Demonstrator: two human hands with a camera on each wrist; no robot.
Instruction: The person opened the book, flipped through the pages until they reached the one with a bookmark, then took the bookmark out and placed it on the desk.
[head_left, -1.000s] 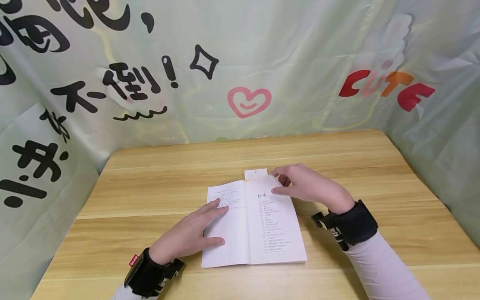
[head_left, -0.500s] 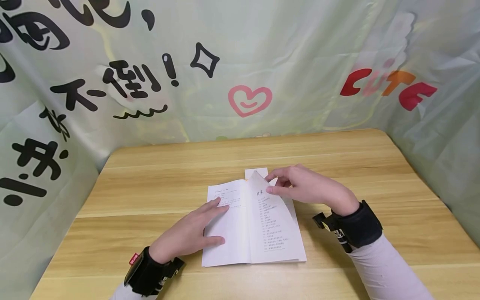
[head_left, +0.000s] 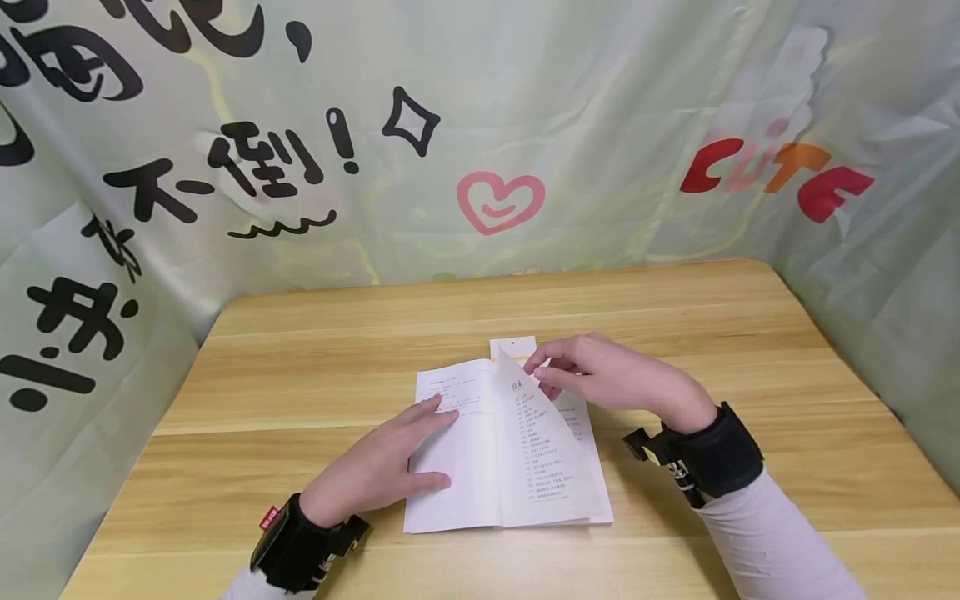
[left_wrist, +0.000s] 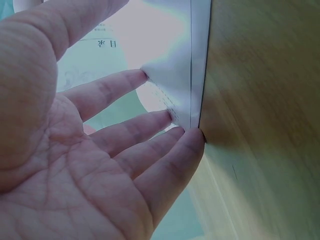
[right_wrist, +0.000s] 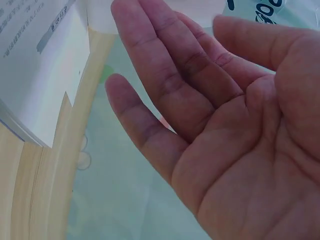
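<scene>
A paperback book (head_left: 456,500) lies spread on the wooden table, a printed list under a heading on its right side. My left hand (head_left: 378,467) rests on the left page with its fingers spread. In the left wrist view, the fingertips (left_wrist: 140,75) touch the paper along its edge. One right-hand page (head_left: 534,442) stands partly lifted, its top corner leaning toward the spine and another printed page showing beneath. My right hand (head_left: 600,371) is at that page's raised edge, fingertips right against it. In the right wrist view, the thumb (right_wrist: 245,42) stands apart from the fingers.
A white card (head_left: 513,345) with a small hole sticks out past the book's top edge. The wooden table (head_left: 300,358) spreads around the book. A pale printed curtain (head_left: 600,125) hangs behind and along both sides. Each wrist wears a black strap (head_left: 712,452).
The right-hand page has risen from nearly flat, its top corner swinging left toward the spine and uncovering the page below. My right hand has shifted slightly left; my left hand stays put.
</scene>
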